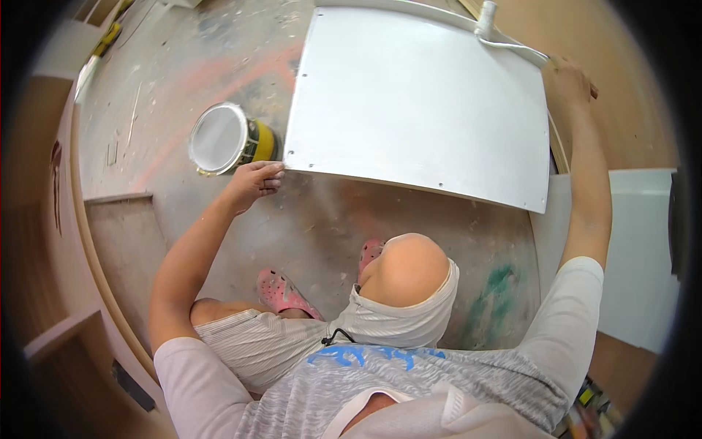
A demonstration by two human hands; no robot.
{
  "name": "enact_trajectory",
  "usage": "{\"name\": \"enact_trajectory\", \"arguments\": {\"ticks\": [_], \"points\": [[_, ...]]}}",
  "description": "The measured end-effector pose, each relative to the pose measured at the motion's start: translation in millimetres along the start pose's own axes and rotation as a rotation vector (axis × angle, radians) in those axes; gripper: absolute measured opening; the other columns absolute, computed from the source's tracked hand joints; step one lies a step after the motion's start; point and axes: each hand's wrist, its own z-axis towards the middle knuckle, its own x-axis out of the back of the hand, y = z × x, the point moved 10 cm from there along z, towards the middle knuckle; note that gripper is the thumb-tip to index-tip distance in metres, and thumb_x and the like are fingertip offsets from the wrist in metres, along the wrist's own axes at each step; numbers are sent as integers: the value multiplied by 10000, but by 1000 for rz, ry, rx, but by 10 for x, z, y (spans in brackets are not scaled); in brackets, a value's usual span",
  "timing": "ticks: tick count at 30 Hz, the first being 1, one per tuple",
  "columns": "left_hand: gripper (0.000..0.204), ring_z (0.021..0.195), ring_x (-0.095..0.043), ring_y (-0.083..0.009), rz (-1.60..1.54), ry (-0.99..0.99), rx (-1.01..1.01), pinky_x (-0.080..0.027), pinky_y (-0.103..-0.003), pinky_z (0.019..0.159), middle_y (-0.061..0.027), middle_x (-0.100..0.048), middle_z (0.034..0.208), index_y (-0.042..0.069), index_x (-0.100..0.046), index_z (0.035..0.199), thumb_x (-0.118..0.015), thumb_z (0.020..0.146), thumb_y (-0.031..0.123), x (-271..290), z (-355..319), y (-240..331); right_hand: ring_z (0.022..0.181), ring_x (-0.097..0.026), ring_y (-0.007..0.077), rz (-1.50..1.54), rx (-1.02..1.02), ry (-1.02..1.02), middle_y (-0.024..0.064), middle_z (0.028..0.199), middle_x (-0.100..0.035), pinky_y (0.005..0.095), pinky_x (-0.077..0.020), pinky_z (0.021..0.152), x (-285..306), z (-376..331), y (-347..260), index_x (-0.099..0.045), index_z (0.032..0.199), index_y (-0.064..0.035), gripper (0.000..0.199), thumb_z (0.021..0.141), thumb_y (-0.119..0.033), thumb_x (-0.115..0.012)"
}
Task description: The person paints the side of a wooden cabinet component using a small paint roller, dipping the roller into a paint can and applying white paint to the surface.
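1. The right hand hides the paint roller's handle; only the roller head and wire frame show
2. The white panel covers part of the paint can
3. The left hand's fingertips curl under the panel's corner, out of sight

Flat white-painted panel, tilted above the floor, small paint roller at its far edge.

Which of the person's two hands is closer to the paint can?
The left hand, gripping the white board's near corner beside the paint can. The right hand is at the far corner.
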Motion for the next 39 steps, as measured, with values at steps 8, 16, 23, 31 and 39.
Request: {"name": "enact_trajectory", "arguments": {"ticks": [8,16,23,31,39], "points": [[357,750,-577,-103,453,166,-7,-482,-257,696,-33,-620,908,31,-613,1047,-600,864,337,416,-318,124,739,-615,265,-49,301,393,89,822,-614,423,-490,635,598,786,-2216,-598,974,-153,216,829,-89,-451],[441,767,-567,-102,644,140,-141,-466,-245,700,-29,-623,906,24,-601,1104,-616,839,376,560,-631,486,845,-609,371,552,152,274,220,881,-638,427,-476,754,1440,203,-3256,-655,877,15,295,820,-213,-477],[493,854,-581,-157,777,-179,-71,-458,-280,756,-68,-626,1025,53,-562,1188,-622,817,373,586,-546,-51,574,-482,80,1066,148,-298,0,671,-514,240,-410,508,1603,-953,-3297,-607,985,-30,308,840,-301,-597],[582,981,-569,-222,756,-251,-46,-458,-316,811,-106,-592,1137,34,-475,1279,-618,819,361,787,-439,-452,654,-532,73,211,642,-252,38,711,-536,243,-385,555,2118,-760,-4951,-555,1043,-20,266,861,-214,-572],[598,925,-588,-226,684,-217,-26,-469,-327,774,-143,-600,1095,3,-491,1255,-637,800,363,1250,-565,-832,640,-628,282,-34,605,-748,200,744,-638,403,-503,548,1981,-915,-6087,-641,749,55,237,750,-79,-447]]}}
